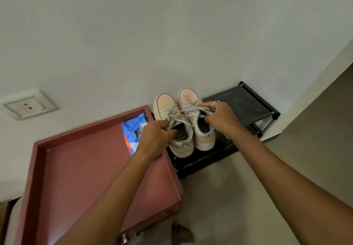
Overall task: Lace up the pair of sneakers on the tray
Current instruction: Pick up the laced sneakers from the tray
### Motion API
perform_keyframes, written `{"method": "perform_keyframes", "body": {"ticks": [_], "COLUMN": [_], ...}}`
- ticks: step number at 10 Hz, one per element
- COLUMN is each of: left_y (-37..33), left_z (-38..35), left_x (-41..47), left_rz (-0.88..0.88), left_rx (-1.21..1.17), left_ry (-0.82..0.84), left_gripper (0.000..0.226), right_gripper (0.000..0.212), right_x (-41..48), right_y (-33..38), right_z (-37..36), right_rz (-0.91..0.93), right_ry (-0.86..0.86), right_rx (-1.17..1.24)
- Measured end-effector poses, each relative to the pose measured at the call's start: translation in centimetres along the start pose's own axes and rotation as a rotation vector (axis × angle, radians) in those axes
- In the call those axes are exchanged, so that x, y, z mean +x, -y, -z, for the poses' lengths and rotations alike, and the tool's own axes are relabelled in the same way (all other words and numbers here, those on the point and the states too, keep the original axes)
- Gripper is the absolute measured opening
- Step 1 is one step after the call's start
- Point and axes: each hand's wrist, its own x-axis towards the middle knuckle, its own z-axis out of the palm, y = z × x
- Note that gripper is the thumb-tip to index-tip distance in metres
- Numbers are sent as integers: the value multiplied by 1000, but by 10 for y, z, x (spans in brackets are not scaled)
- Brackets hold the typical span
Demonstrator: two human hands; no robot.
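Note:
Two pale pink sneakers with grey laces sit side by side over a black shoe rack [246, 103], toes toward the wall. My left hand [154, 138] grips the left sneaker [166, 105] at its opening, fingers hooked inside by the tongue. My right hand [219, 118] grips the right sneaker [188, 96] at its tongue and laces, with a ring on one finger. The dark red tray [80, 160] lies to the left of the shoes; neither sneaker is on it.
A torn blue and orange wrapper [131, 132] lies in the tray's far right corner. A wall socket [28, 106] is on the white wall at left. Beige floor [219, 197] spreads below the rack, and a foot [181, 233] shows near the bottom.

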Motion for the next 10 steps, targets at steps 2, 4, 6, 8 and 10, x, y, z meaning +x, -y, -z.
{"method": "perform_keyframes", "body": {"ticks": [2,4,6,8,10], "left_y": [29,58,65,48,27], "left_z": [-40,-64,-72,-65,-44], "left_x": [54,85,89,76,55], "left_rz": [56,111,148,150,161], "left_rx": [-60,-58,-59,37,34], "left_ry": [46,88,110,178,138], "left_gripper": [10,10,7,16,59], "right_gripper": [56,54,49,49,57], "right_x": [55,85,92,82,53], "right_y": [-44,-78,-98,-87,-54], "right_z": [-15,-35,-41,-41,-46], "right_rz": [-36,-63,-68,-62,2], "right_ry": [41,69,82,115,8], "right_rx": [-22,-44,-38,-104,-134]}}
